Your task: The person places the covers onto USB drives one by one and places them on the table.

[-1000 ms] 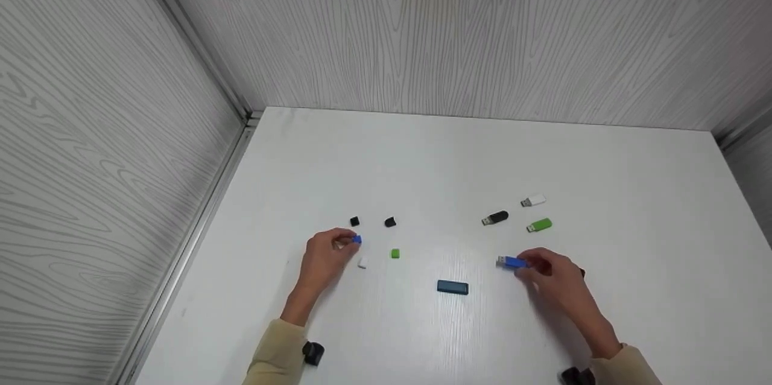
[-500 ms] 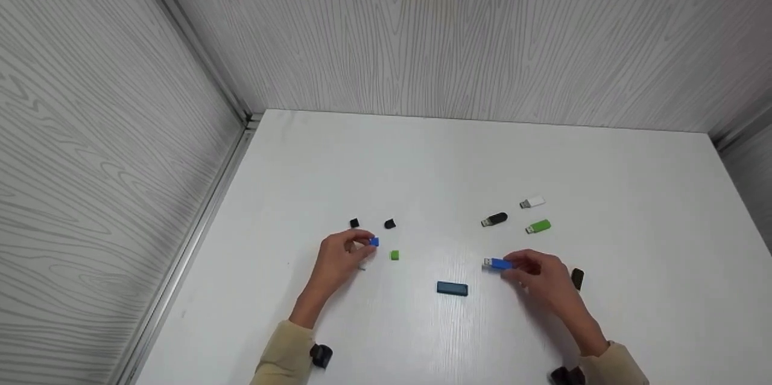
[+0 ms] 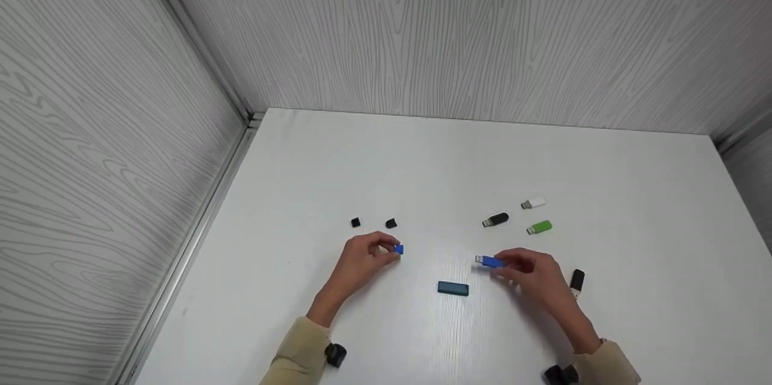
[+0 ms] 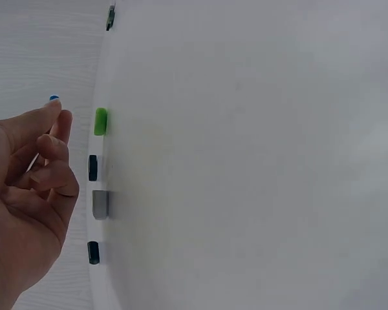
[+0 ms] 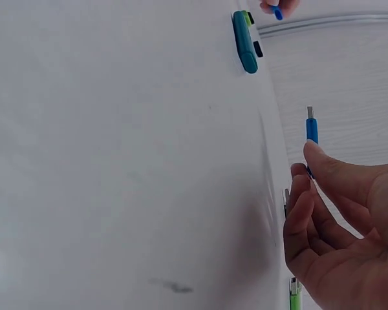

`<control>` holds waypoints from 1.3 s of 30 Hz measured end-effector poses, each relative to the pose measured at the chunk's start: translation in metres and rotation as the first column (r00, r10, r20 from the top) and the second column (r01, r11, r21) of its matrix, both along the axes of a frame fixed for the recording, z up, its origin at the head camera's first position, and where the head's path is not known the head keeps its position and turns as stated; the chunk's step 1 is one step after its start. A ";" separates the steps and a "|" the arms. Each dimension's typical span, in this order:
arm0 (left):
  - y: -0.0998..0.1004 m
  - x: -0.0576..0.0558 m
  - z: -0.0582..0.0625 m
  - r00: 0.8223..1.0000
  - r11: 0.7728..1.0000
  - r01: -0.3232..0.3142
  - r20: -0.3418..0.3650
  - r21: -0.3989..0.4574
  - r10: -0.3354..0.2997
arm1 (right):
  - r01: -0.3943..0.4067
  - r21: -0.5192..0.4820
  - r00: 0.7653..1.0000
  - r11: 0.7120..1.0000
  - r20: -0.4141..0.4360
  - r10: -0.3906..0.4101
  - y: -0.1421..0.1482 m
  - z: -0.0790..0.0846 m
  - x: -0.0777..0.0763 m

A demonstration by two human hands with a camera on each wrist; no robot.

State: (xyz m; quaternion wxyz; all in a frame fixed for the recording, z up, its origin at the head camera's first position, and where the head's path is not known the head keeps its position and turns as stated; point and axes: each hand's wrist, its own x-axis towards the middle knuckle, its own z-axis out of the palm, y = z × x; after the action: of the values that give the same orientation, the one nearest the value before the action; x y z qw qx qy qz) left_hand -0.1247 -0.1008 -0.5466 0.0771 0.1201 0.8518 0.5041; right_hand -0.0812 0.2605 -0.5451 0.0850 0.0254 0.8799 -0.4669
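Note:
Between left thumb and fingertips, my left hand (image 3: 363, 259) pinches a small blue cap (image 3: 399, 249); only its tip (image 4: 54, 98) shows in the left wrist view. My right hand (image 3: 535, 275) pinches a blue USB stick (image 3: 490, 262) by its rear end, metal plug pointing left toward the cap. Cap and stick are apart, both over the table. In the right wrist view the stick (image 5: 312, 131) stands out past the thumb. A green cap (image 4: 101, 121) and a white cap (image 4: 100, 205) are hidden by the left hand in the head view.
Two black caps (image 3: 391, 223) lie behind the left hand. A teal rectangular piece (image 3: 453, 288) lies between the hands, nearer the front. Black (image 3: 496, 219), white (image 3: 533, 203) and green USB sticks (image 3: 539, 227) lie behind the right hand, another black one (image 3: 577, 282) to its right.
My left hand has moved right with the blue cap, passing over the white and green caps. My right hand has moved left with the blue USB stick, narrowing the gap and uncovering the rightmost black stick.

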 end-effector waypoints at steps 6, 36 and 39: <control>0.010 0.000 0.000 1.000 1.000 0.023 0.014 0.014 -0.023 | 0.003 -0.012 1.000 1.000 -0.007 -0.003 -0.003 0.000 0.001; 0.041 -0.001 -0.006 0.985 0.987 0.155 0.071 0.040 -0.158 | -0.030 -0.102 1.000 0.994 0.004 0.030 -0.025 -0.007 -0.006; 0.042 -0.001 -0.007 0.983 0.985 0.166 0.074 0.040 -0.169 | -0.047 -0.103 0.999 0.994 0.008 0.048 -0.027 -0.009 -0.007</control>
State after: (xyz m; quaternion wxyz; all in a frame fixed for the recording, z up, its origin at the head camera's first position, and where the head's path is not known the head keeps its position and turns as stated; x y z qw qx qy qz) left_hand -0.1259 -0.0590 -0.5533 0.1500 0.1731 0.8265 0.5141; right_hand -0.0880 0.2337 -0.5544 0.1019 0.0022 0.8546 -0.5092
